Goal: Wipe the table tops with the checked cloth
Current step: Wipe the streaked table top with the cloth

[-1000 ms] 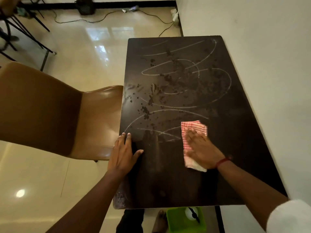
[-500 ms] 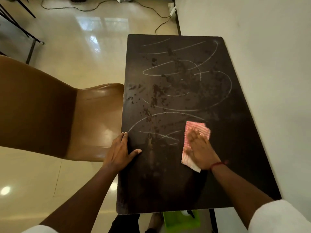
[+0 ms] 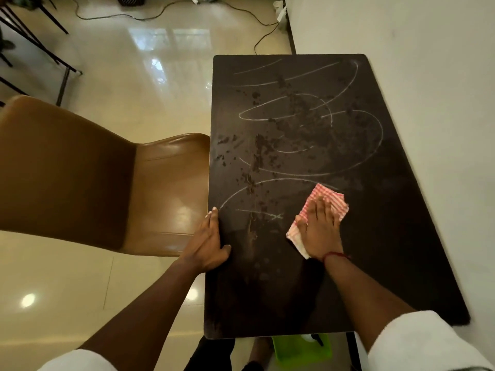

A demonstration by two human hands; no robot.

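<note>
A dark rectangular table top (image 3: 401,236) stands against the wall, covered with white chalk scribbles and dark crumbly dirt over its far and middle parts. The red-and-white checked cloth (image 3: 329,200) lies flat on the table right of centre. My right hand (image 3: 321,228) presses down on it with fingers spread, a red thread at the wrist. My left hand (image 3: 209,242) rests flat on the table's left edge, holding nothing.
A brown leather chair (image 3: 93,178) stands close against the table's left side. A green tub (image 3: 297,349) sits on the floor under the near edge. The white wall (image 3: 428,76) runs along the table's right side. Cables and black chair legs lie on the tiled floor far left.
My right hand has pushed the cloth to the right and slightly away, turning it. Chalk marks near the centre front look thinner. My left hand stays on the edge.
</note>
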